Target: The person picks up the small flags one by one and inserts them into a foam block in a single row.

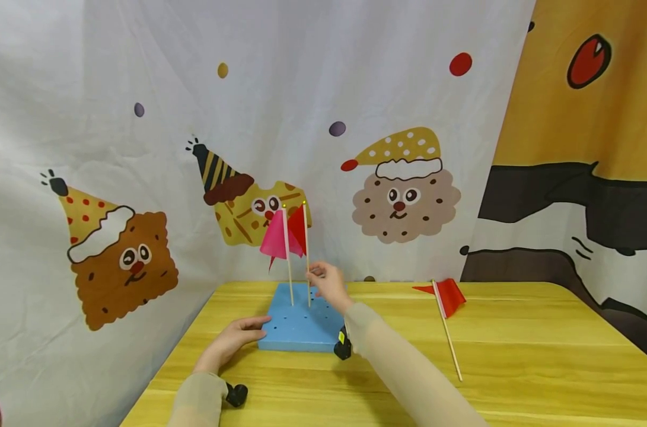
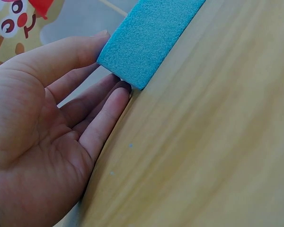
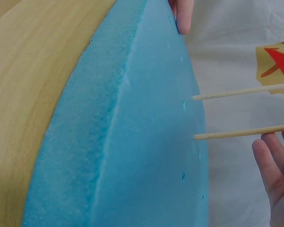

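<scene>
On the table lies a blue foam board (image 1: 291, 341) with small holes in its top. My left hand (image 1: 238, 338) rests at the board's left side, fingers extended; in the left wrist view the fingertips touch the foam corner (image 2: 132, 52). My right hand (image 1: 330, 284) pinches the wooden stick of a red flag (image 1: 300, 228), which stands upright with its lower end meeting the board. Left of it stands a pink flag (image 1: 274, 237), partly covering the red cloth. In the right wrist view both sticks (image 3: 241, 92) reach the foam side by side, the right hand (image 3: 277, 170) at the lower one.
Another red flag (image 1: 452, 298) lies on the wooden table (image 1: 515, 356) to the right, its stick pointing toward the near side. A white curtain (image 1: 312, 71) printed with cartoon biscuits hangs directly behind the table. Small black devices (image 1: 236, 395) sit at both wrists.
</scene>
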A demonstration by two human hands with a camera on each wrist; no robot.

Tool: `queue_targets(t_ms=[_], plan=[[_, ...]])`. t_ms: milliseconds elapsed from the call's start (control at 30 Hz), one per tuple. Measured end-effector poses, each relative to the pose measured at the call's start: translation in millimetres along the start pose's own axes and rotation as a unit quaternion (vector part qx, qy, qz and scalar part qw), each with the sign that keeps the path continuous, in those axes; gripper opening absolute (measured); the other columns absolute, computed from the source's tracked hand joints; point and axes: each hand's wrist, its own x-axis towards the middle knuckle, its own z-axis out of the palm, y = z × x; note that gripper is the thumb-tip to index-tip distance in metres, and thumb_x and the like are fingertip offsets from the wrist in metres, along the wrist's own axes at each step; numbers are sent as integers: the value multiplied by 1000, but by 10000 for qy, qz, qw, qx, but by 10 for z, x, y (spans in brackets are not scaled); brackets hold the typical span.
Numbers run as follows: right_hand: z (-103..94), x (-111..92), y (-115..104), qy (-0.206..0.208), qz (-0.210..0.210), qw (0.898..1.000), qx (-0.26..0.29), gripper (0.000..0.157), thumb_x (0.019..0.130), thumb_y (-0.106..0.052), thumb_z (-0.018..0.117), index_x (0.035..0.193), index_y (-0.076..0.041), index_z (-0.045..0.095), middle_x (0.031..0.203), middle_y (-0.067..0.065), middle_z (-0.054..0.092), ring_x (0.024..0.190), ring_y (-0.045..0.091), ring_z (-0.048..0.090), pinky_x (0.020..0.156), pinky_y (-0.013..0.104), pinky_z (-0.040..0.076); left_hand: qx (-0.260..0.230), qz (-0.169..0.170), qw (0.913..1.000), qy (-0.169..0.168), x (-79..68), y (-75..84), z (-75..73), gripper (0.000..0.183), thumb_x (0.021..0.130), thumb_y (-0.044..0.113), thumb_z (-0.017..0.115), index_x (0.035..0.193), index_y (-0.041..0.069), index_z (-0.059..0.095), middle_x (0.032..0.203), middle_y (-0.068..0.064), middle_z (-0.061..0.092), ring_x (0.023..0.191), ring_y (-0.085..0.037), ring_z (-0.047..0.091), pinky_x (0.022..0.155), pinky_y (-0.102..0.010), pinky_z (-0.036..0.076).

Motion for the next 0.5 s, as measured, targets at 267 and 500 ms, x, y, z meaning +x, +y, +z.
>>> queue_targets(t_ms=[267, 500], plan=[[-16, -4, 39, 52, 87, 9999, 131, 14, 92, -13, 68, 103, -4, 68, 90, 8, 68, 76, 21, 68, 53, 32, 57, -75, -20, 9999, -114, -19, 36, 11, 50, 96, 20, 63, 141, 1, 50, 148, -20, 40, 136, -42, 33, 108, -53, 33], [-21, 16, 51, 44, 33, 9998, 176, 14, 92, -10, 68, 104, -3, 68, 89, 8, 68, 75, 20, 68, 52, 32, 57, -83, -41, 9999, -138, -24, 48, 5, 50, 96, 19, 62, 141, 1, 49, 148, -21, 40, 136, -42, 33, 107, -52, 35]])
